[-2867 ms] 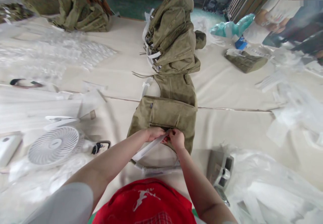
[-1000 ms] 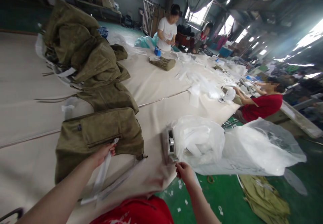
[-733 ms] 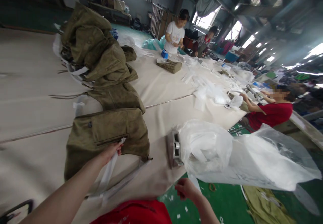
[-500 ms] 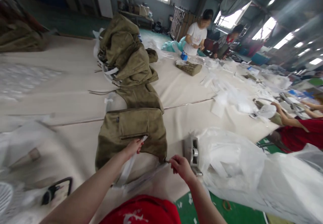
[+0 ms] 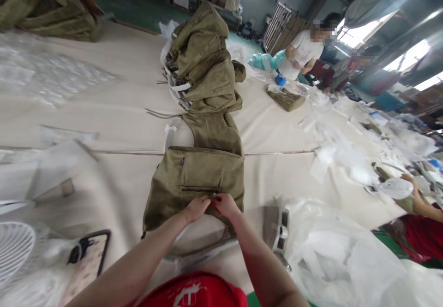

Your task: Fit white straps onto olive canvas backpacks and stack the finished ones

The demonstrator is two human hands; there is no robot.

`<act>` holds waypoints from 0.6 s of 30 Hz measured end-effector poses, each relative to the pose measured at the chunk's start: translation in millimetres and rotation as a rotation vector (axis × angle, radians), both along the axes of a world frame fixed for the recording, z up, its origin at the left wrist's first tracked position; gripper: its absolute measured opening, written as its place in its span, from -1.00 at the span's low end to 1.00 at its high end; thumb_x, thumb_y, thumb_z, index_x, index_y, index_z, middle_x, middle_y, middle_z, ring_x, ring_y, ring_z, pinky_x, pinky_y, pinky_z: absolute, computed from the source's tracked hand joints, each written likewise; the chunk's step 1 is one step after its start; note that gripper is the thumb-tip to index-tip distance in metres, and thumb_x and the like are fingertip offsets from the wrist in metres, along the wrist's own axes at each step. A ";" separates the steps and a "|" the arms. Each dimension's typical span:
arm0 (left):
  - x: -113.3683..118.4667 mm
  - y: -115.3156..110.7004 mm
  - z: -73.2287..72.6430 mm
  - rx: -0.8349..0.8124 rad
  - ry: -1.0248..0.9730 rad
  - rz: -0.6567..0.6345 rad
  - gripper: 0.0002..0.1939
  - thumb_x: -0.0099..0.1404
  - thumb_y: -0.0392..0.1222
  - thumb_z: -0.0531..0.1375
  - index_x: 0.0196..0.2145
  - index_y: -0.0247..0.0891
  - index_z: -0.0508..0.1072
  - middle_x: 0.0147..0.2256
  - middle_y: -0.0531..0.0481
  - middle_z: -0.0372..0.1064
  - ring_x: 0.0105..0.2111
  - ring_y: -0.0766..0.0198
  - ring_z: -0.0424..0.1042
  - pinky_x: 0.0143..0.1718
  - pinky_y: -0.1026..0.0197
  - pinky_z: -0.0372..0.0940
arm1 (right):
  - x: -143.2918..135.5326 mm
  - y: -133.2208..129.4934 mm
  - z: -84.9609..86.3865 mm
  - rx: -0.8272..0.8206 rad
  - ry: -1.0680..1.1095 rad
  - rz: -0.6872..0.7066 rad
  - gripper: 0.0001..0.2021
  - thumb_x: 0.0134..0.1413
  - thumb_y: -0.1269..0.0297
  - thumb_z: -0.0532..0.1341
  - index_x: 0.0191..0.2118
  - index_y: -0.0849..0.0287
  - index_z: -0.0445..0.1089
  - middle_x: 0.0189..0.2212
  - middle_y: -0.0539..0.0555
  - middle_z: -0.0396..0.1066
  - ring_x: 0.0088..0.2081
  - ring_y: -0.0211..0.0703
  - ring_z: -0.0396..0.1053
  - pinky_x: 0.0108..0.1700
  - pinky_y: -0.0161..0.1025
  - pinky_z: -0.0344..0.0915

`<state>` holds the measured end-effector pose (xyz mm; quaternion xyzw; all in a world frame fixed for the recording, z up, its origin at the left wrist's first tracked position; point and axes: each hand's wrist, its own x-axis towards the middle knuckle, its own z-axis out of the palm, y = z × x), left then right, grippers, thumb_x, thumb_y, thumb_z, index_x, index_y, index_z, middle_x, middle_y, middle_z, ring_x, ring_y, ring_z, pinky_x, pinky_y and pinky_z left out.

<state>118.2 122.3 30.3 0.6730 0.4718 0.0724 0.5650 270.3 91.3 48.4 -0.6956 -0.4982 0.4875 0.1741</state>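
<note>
An olive-green fabric bag [image 5: 200, 168] lies flat on the pale table, with a dark zip slit across its front. My left hand [image 5: 199, 208] is closed in a pinch over the bag's lower middle, just below that slit. Right beside it, fingertips close together, is my right hand [image 5: 224, 204], also closed. Something small and light shows between the fingertips, too small to name. A whitish strap [image 5: 182, 233] runs down from under my left hand. Behind the bag lies a pile of similar olive bags [image 5: 207, 58].
Clear plastic bags [image 5: 332, 247] and a grey metal dispenser-like object [image 5: 282, 233] sit at the right. A phone [image 5: 92, 261] and a white fan [image 5: 15, 247] are at the lower left. Across the table stands a person in white [image 5: 304, 51].
My right hand has moved from the bag's lower right corner up and left to meet my left hand at the zip slit. The whole view has shifted and turned.
</note>
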 end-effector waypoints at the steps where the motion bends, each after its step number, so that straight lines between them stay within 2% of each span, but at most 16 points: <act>1: 0.4 1.5 -0.1 -0.004 0.002 0.013 -0.80 0.22 -0.25 -0.03 -0.43 -0.21 0.37 -0.35 -0.06 0.43 -0.24 0.20 0.40 -0.23 0.22 0.24 | 2.0 -0.5 -1.2 -0.018 0.002 0.006 -0.74 0.03 0.29 0.22 -0.63 0.19 0.34 -0.77 -0.10 0.17 -0.70 -0.39 0.10 -0.64 -0.41 -0.04; 3: 1.5 3.8 -0.1 -0.042 0.005 0.066 -0.82 0.24 -0.24 -0.01 -0.45 -0.22 0.35 -0.35 -0.08 0.42 -0.24 0.18 0.40 -0.22 0.21 0.22 | 5.1 -3.5 -2.5 -0.083 0.085 -0.007 -0.79 0.04 0.30 0.22 -0.57 0.19 0.39 -0.73 -0.08 0.23 -0.70 -0.37 0.14 -0.63 -0.41 0.03; 6: 1.6 3.8 0.7 -0.133 0.001 0.120 -0.73 0.31 -0.12 -0.03 -0.49 -0.22 0.30 -0.52 0.00 0.30 -0.46 0.26 0.33 -0.43 0.25 0.16 | 6.4 -10.6 -3.7 -0.166 0.298 -0.055 -0.84 0.07 0.30 0.19 -0.47 0.19 0.46 -0.63 -0.04 0.35 -0.66 -0.34 0.23 -0.59 -0.40 0.14; 8: -0.1 2.4 2.0 -0.352 -0.061 0.174 -0.69 0.33 -0.04 -0.04 -0.50 -0.22 0.26 -0.64 0.13 0.11 -0.64 0.37 0.13 -0.59 0.30 0.00 | 4.8 -14.7 -6.1 -0.176 0.377 -0.076 -0.83 0.08 0.29 0.18 -0.46 0.20 0.46 -0.61 -0.03 0.37 -0.65 -0.34 0.25 -0.58 -0.40 0.15; 11: -5.1 1.2 4.7 -0.727 -0.167 0.223 -0.68 0.30 -0.01 0.00 -0.54 -0.21 0.17 -0.69 0.24 -0.10 -0.73 0.47 -0.16 -0.66 0.35 -0.22 | -0.5 -16.9 -13.7 -0.174 0.379 -0.086 -0.81 0.08 0.36 0.15 -0.49 0.22 0.44 -0.68 -0.05 0.32 -0.67 -0.35 0.22 -0.60 -0.41 0.12; 14: -13.0 2.3 6.3 -0.901 -0.219 0.175 -0.72 0.24 -0.11 0.08 -0.56 -0.22 0.15 -0.68 0.27 -0.15 -0.73 0.51 -0.23 -0.69 0.40 -0.26 | -7.1 -14.7 -23.0 -0.173 0.309 -0.084 -0.82 0.02 0.44 0.15 -0.54 0.22 0.41 -0.72 -0.07 0.30 -0.67 -0.35 0.22 -0.59 -0.42 0.13; 18: -23.2 0.7 6.7 -1.191 -0.467 0.220 -0.76 0.25 -0.23 0.07 -0.55 -0.23 0.12 -0.67 0.30 -0.26 -0.72 0.53 -0.32 -0.72 0.47 -0.35 | -15.4 -9.2 -31.8 -0.113 0.226 -0.096 -0.83 -0.05 0.45 0.21 -0.60 0.20 0.37 -0.74 -0.06 0.31 -0.66 -0.34 0.24 -0.58 -0.42 0.13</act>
